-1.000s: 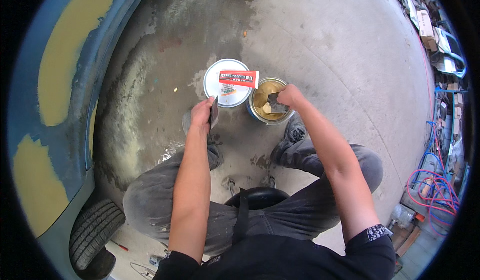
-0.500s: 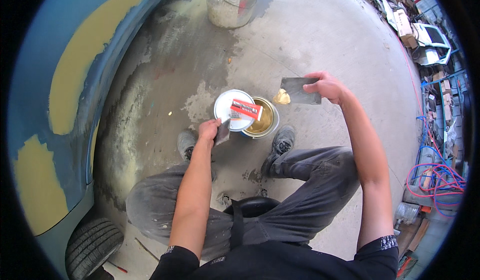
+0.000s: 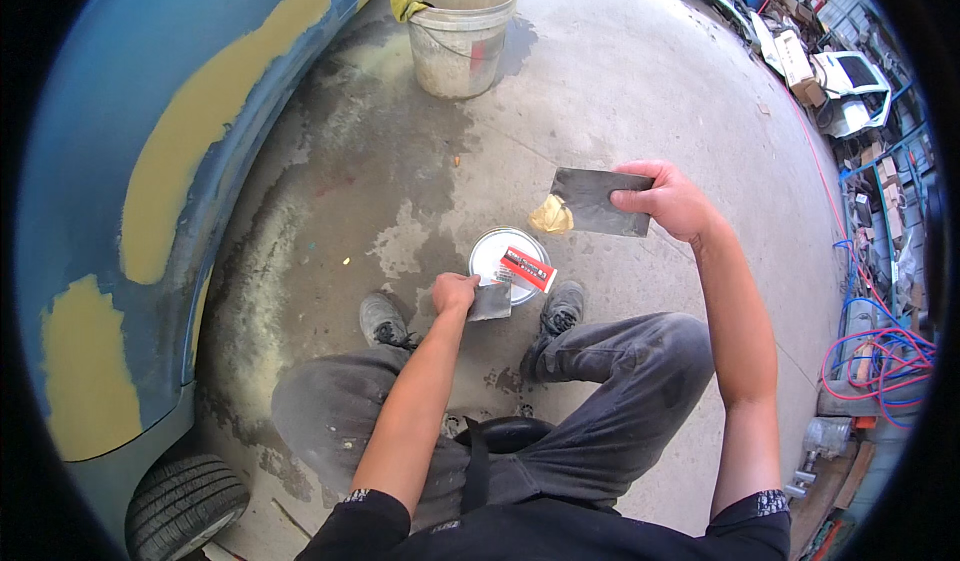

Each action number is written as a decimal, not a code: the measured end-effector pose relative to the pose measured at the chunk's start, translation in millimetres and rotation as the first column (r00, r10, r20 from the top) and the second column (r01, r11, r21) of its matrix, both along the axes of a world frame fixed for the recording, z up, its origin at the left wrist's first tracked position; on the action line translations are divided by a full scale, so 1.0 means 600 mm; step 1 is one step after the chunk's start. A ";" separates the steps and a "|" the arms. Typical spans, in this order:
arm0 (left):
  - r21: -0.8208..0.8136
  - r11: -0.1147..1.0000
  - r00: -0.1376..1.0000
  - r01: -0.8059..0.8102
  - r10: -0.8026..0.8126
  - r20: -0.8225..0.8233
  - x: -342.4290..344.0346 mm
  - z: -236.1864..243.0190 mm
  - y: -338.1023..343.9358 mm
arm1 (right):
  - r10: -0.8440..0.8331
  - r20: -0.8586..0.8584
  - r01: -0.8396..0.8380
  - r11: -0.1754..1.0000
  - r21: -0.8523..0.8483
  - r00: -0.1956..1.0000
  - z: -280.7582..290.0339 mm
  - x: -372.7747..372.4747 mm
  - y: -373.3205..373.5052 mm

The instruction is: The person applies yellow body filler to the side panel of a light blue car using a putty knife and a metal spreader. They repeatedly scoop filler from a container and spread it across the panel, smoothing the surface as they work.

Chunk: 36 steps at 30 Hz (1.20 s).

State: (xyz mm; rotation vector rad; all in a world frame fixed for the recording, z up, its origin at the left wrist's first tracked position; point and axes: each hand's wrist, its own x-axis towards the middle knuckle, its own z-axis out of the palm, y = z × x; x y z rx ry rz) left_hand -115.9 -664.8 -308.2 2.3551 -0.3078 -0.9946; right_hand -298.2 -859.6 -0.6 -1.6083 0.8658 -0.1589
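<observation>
My right hand is closed on one end of a dark, flat filler spreader. A lump of yellowish body filler clings to its far left corner. Lower and to the left, my left hand grips a second, grey spreader at the near rim of a round white lid. Whether its fingers also hold the lid cannot be made out. A red and white tube lies on that lid. The lid sits over the filler can, whose inside is hidden.
To the left stands a blue car body with yellowish filler patches and a tyre below. A dirty white bucket with a yellow cloth is ahead. Hoses and car parts line the right side.
My left hand has moved right, and the lid with the tube has come over the can, covering the filler inside. My right hand has lowered slightly with its loaded spreader.
</observation>
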 end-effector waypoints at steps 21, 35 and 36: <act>-0.744 0.607 0.851 0.280 -0.515 -0.100 0.078 0.529 0.061 | 0.357 -0.014 -0.270 0.679 -0.682 0.934 0.232 -0.042 0.145; -0.899 0.414 0.795 -0.144 -0.492 -0.354 0.067 0.546 0.165 | 0.420 0.136 0.207 -0.128 -0.970 0.897 0.098 0.043 0.194; -0.889 0.431 0.799 -0.155 -0.474 -0.369 0.066 0.543 0.169 | 0.434 0.117 0.210 -0.172 -0.963 0.893 0.089 0.050 0.200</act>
